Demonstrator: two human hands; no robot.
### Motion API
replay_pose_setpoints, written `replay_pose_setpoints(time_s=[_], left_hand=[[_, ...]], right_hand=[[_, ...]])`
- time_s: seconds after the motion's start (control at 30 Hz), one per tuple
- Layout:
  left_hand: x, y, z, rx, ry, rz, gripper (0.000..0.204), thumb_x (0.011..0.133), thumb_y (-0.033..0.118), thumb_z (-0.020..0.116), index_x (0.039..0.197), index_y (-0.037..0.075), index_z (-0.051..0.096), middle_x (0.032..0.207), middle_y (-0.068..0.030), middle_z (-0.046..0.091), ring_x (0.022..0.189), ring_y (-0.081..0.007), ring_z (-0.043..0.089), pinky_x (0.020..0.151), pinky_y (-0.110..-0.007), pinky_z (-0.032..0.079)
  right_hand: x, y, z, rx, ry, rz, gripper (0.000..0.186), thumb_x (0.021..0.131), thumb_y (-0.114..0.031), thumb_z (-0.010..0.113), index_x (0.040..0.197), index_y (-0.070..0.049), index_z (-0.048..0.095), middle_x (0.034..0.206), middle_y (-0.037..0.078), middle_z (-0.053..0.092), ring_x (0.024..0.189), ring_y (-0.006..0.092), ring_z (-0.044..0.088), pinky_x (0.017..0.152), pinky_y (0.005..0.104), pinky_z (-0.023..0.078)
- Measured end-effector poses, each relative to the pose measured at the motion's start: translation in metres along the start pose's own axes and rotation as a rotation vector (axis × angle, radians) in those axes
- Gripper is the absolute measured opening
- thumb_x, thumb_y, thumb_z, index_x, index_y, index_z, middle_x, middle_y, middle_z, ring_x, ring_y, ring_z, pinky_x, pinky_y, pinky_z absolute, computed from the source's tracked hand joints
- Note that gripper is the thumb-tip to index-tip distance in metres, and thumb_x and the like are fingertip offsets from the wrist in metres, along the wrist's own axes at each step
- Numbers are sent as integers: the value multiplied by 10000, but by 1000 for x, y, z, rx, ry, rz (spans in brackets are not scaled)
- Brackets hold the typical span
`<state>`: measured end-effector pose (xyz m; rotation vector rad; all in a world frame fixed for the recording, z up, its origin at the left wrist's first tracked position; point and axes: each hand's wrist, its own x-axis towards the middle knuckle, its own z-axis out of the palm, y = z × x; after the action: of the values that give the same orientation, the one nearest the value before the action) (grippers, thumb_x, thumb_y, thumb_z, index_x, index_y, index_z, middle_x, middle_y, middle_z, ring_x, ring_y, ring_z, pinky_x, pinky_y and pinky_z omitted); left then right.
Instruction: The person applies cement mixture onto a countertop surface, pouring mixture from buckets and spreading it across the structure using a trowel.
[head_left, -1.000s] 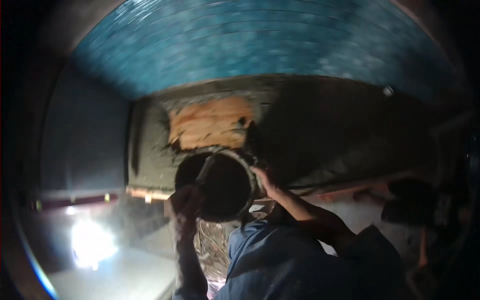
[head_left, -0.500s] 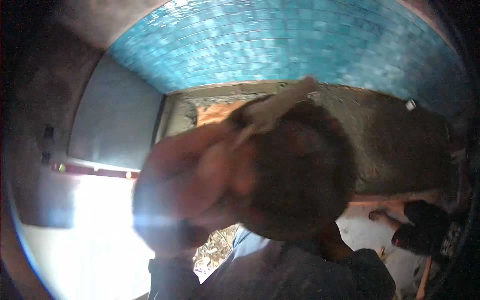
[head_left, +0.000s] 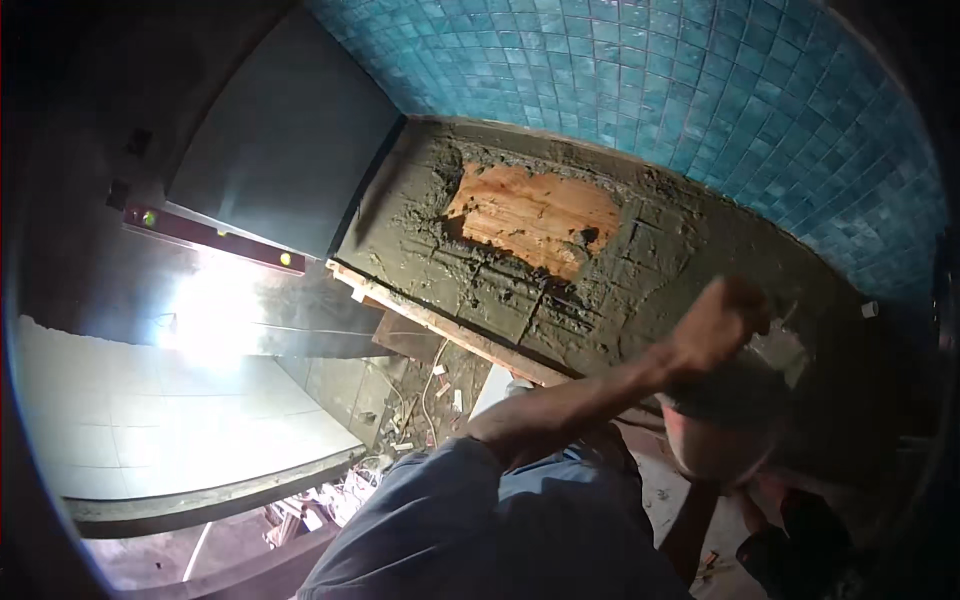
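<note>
My left hand point(head_left: 722, 325) is closed on what looks like a trowel point(head_left: 783, 352), its grey blade blurred over the mouth of a bucket point(head_left: 722, 440). The bucket is reddish-white and dark at the rim; its contents are hard to make out. From below, my right arm point(head_left: 690, 530) reaches up to the bucket's underside, and the right hand there is mostly hidden. Left of the bucket lies a slab of wet grey mortar point(head_left: 650, 270), with crossing grooves. A rough opening in it bares an orange-brown wooden board point(head_left: 535, 215).
Behind the slab rises a blue tiled wall point(head_left: 640, 70). A dark panel point(head_left: 285, 130) stands at left, above a red spirit level point(head_left: 215, 238). Timber edging point(head_left: 450, 325) borders the slab's front. Rubble point(head_left: 430, 400) covers the floor. Another person point(head_left: 800, 530) is at lower right.
The bucket has moved right and down, away from close in front of me, uncovering the mortar and board. My left hand has moved right with the trowel. The view has turned.
</note>
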<state>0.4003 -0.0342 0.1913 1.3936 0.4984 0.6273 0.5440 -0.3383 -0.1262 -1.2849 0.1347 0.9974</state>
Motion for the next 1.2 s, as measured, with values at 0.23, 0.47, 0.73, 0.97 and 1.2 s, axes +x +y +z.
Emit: replay_pose_setpoints(time_s=[0.23,0.47,0.73,0.97,1.2], left_hand=[[21,-116,63,222,185,268,274,817,150,546,962,-54,656,864,-257,652,808,-430,615,741,-454,494],[63,-245,84,134,218,-52,335,855,206,548,1107,16,660,1060,-224,658,1010,-371,617,882,-416,476],[62,-223,41,-361,358,-226,347,919,256,580,1124,-22,615,894,-52,607,867,-149,550,754,-310,445],[42,-260,-15,-348,509,-247,228,897,181,636,969,-33,665,743,-7,608,688,-114,531,634,-287,427],[24,-293,-56,-740,774,-361,157,913,113,625,979,-29,617,889,-89,660,756,-184,625,647,-337,507]], right_hand=[[27,-42,-202,-75,152,-246,411,965,-291,547,1336,-119,507,1162,72,602,1045,210,564,882,351,436],[36,-98,-199,323,232,-135,497,954,-390,518,1366,-114,483,1227,64,565,1059,192,554,885,347,452],[37,-203,-20,-6,205,-178,579,918,-385,611,1361,-33,491,1344,85,520,1198,222,499,1004,348,385],[26,-258,154,-808,426,-232,878,813,-535,696,1454,-35,366,1449,173,417,1325,301,412,1087,419,329],[55,-272,252,-1083,177,-402,810,759,-465,761,1361,-8,470,1333,151,527,1223,275,496,1047,383,353]])
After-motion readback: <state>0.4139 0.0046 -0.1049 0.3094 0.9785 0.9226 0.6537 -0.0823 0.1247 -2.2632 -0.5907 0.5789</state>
